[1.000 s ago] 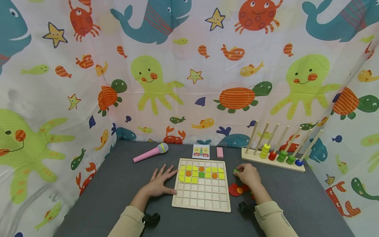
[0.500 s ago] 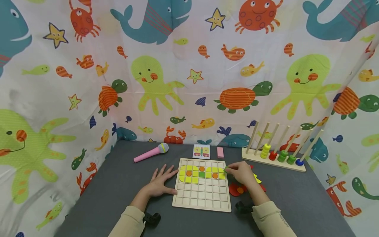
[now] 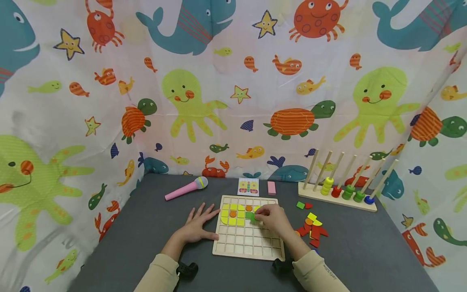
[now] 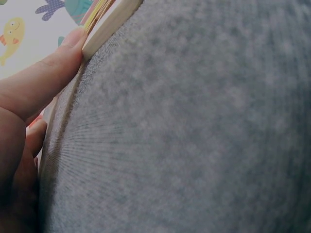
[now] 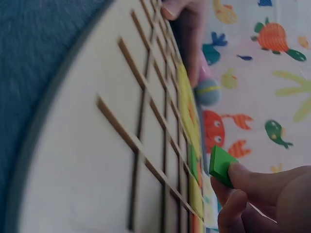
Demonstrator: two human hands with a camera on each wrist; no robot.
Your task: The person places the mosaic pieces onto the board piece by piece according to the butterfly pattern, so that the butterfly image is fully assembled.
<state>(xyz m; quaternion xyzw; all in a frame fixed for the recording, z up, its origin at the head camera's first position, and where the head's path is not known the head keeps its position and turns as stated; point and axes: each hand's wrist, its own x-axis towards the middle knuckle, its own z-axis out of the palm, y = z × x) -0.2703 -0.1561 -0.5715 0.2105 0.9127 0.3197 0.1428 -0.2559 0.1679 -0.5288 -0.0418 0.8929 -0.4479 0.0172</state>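
Note:
A wooden grid board (image 3: pixel 244 245) lies on the dark table, its upper rows holding several yellow square tiles, a few orange discs and a green tile. My right hand (image 3: pixel 275 219) is over the board's upper right part. Between thumb and finger it pinches a green square tile (image 5: pixel 221 165), close over the grid beside the green tile set there; this hand hides some of the yellow tiles. My left hand (image 3: pixel 197 225) lies with fingers spread at the board's left side, and its thumb (image 4: pixel 73 41) touches the board's edge.
Loose red, yellow and orange pieces (image 3: pixel 315 231) lie right of the board, with a green tile (image 3: pixel 300 205) above them. Behind the board are a pattern card (image 3: pixel 248 187) and a pink block (image 3: pixel 271 188). A toy microphone (image 3: pixel 186 188) and a peg stacker (image 3: pixel 337 196) flank them.
My right hand has carried the green tile leftward from the loose pieces, past the board's right edge, to over the grid. The left hand has stayed in place.

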